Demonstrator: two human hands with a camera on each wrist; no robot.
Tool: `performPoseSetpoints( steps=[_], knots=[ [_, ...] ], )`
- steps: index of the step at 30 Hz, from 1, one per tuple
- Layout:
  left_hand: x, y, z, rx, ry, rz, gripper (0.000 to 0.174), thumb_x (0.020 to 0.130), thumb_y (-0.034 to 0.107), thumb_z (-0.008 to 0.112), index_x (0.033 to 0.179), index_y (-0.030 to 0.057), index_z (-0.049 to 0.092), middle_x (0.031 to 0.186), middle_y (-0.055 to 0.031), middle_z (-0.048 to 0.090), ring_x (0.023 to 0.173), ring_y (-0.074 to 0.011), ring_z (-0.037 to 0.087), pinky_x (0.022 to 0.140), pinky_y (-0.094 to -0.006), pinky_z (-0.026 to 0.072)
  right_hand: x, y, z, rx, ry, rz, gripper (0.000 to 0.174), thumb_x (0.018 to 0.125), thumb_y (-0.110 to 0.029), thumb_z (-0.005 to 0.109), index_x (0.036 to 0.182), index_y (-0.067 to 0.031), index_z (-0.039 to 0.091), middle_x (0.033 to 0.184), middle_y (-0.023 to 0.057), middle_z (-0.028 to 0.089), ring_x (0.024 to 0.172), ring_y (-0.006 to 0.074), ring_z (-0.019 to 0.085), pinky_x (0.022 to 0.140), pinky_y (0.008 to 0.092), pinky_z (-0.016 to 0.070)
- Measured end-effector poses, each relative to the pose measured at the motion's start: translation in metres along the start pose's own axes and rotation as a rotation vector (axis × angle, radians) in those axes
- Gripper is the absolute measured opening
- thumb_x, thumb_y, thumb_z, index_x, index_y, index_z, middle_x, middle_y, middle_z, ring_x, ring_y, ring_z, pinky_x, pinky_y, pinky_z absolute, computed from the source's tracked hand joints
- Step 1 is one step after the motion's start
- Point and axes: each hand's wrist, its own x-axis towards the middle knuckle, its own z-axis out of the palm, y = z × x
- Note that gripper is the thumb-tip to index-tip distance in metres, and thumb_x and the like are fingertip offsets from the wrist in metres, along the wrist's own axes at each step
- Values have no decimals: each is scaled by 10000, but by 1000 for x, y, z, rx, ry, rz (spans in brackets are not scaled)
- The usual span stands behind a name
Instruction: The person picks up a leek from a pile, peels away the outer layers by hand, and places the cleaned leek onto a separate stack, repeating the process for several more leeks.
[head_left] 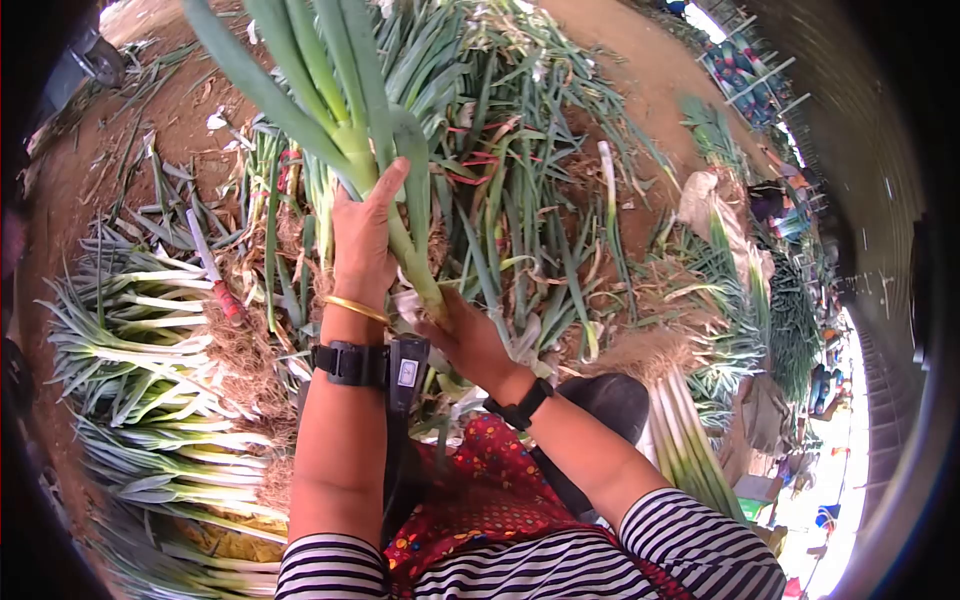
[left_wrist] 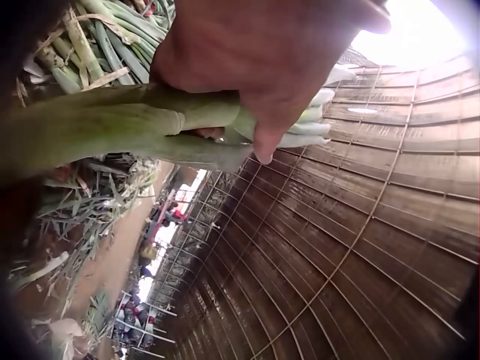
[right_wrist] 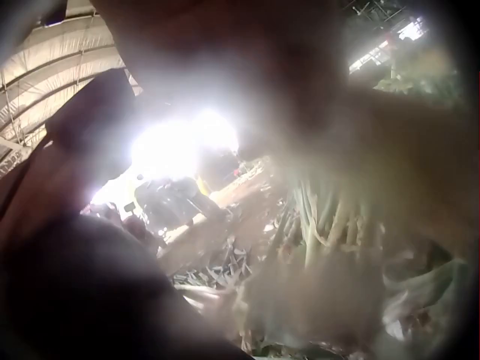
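Note:
A large green onion [head_left: 410, 250] slants upward in front of the body, its broad leaves fanning out at the top of the head view. My left hand [head_left: 368, 240] grips it just below the leaf fork, thumb laid along the stem. In the left wrist view, that hand [left_wrist: 255, 60] wraps over the pale green stalk [left_wrist: 150, 120]. Lower down, my right hand [head_left: 468, 345] holds the stem's bottom end, fingers curled and partly hidden. The right wrist view is blurred and glaring, with dark shapes across much of it.
Trimmed green onions [head_left: 150, 390] lie stacked at the left, roots inward. A long thin tool with a red-wrapped handle [head_left: 228, 300] rests near them. Loose leaves [head_left: 510, 200] heap up ahead. A white-stemmed bundle [head_left: 690, 430] leans by the right knee [head_left: 610, 405].

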Motion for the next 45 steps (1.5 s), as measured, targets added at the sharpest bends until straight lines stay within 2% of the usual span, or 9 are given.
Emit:
performPoseSetpoints(
  steps=[8, 11, 14, 25, 35, 38, 42, 43, 45],
  knots=[
    [-58, 3, 24, 1, 91, 179, 337, 708, 105, 739, 942, 59, 501, 748, -1, 497, 519, -75, 440, 442, -191, 383, 15, -25, -25, 226, 418, -199, 230, 906, -186, 476, 996, 21, 517, 734, 131, 593, 645, 203, 587, 609, 325, 468],
    [-53, 15, 11, -71, 201, 211, 370, 693, 47, 719, 952, 18, 458, 669, -33, 491, 450, -107, 443, 398, -223, 383, -1, -38, -63, 1390, 586, 453, 188, 934, -218, 439, 924, -38, 490, 630, -11, 466, 520, 141, 474, 567, 325, 468],
    [-47, 24, -2, -106, 227, 236, 244, 718, 24, 687, 885, 24, 509, 628, -7, 469, 454, -85, 414, 412, -212, 368, -23, -13, -77, 1546, 477, 362, 185, 931, -231, 457, 901, -50, 484, 600, -37, 390, 475, 93, 374, 502, 283, 400],
    [-3, 40, -72, -142, 146, 110, 166, 745, 27, 665, 731, 73, 506, 582, 33, 382, 451, -78, 355, 393, -205, 315, -157, 2, -133, 702, 277, 179, 213, 933, -201, 471, 775, -66, 428, 611, -53, 328, 486, 23, 295, 433, 203, 238],
    [1, 71, -113, -313, -8, 75, 296, 799, -2, 584, 618, 115, 380, 537, 38, 334, 440, -62, 305, 416, -192, 300, -199, 31, -209, 984, 826, 128, 238, 929, -307, 457, 939, -77, 517, 597, -53, 368, 475, 48, 343, 423, 210, 284],
    [-6, 81, -127, -290, -25, 96, 290, 807, 25, 574, 613, 111, 376, 543, 33, 330, 461, -61, 308, 435, -200, 306, -204, 47, -240, 1080, 541, -41, 238, 921, -317, 463, 938, -87, 521, 604, -45, 361, 491, 60, 335, 441, 206, 285],
    [-21, 75, -99, -361, -182, 176, 269, 818, 28, 552, 640, 114, 370, 551, 47, 311, 465, -54, 288, 440, -198, 276, -144, 42, -193, -63, 163, 348, 351, 904, -323, 478, 1074, -26, 560, 881, 143, 601, 776, 256, 587, 719, 346, 460],
    [-20, 74, -96, -381, -259, 191, 277, 816, 22, 555, 644, 124, 363, 566, 54, 324, 467, -48, 284, 433, -195, 263, -130, 33, -179, -351, 240, 180, 445, 883, -334, 505, 1186, -9, 504, 1118, 221, 549, 1029, 337, 536, 908, 379, 396],
    [-26, 68, -82, -350, -357, 224, 206, 812, 18, 561, 695, 105, 415, 583, 57, 335, 469, -45, 284, 425, -189, 251, -104, 2, -165, -219, 229, 70, 518, 855, -372, 541, 1216, -7, 471, 1176, 208, 518, 1121, 325, 476, 945, 381, 372]
  ],
)
